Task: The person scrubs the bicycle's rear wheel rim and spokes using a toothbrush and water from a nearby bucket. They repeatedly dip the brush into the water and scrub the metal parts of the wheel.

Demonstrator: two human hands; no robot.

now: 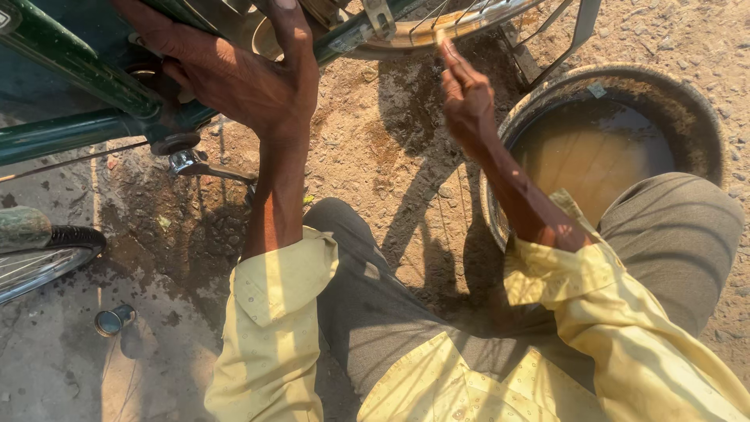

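Fingertips [447, 48] of the right hand [467, 98] pinch together against the wheel rim [437, 27] — what they nip, if anything, I cannot tell. Left hand [246, 78] lies spread against the green bicycle frame [70, 90]. Spokes sit close: a turning wheel could catch fingers — and the water-filled basin [687, 101] by the knee might tip.

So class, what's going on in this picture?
A person in a yellow shirt crouches beside a green bicycle. The left hand rests on its frame near the pedal crank, while the right hand reaches up to the wheel rim. A round basin of muddy water sits by the right knee, and a small tin lies on the ground.
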